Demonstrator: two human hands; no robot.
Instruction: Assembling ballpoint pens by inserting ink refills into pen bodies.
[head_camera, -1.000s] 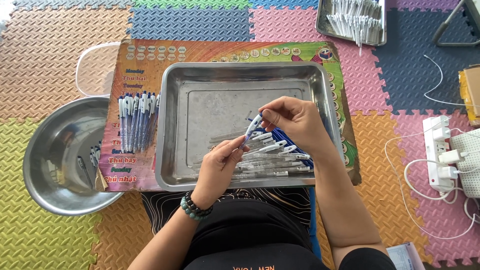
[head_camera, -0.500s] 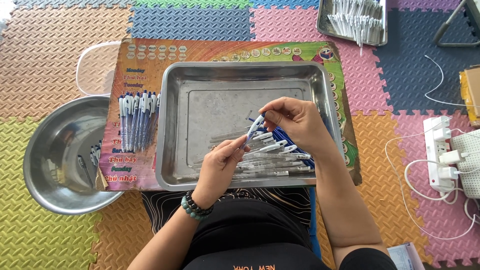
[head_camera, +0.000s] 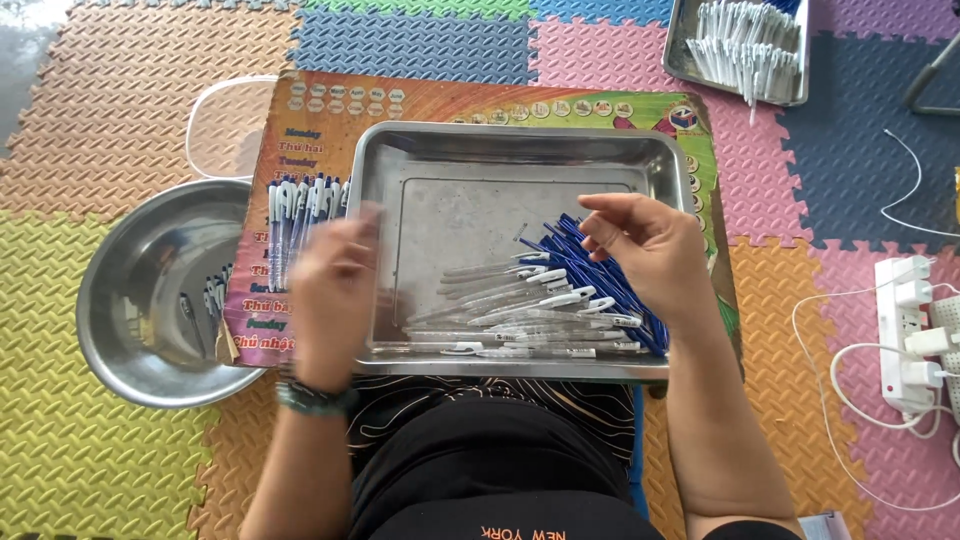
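Note:
A steel tray lies in front of me on a colourful printed board. In its near half lie several clear pen barrels with white clips and a bundle of blue refills. My right hand hovers over the refills with its fingers loosely apart and nothing visible in them. My left hand is blurred by motion above the tray's left rim, close to a row of assembled blue and white pens on the board. Whether it holds a pen is hidden by the blur.
A round steel bowl with a few small pen parts sits at the left on the foam floor mats. A second tray of white pen parts stands at the top right. A white power strip with cables lies at the right.
My left hand has left the pen pile and swung left toward the row of pens on the board. My right hand has lifted slightly and let go of the pen both hands held.

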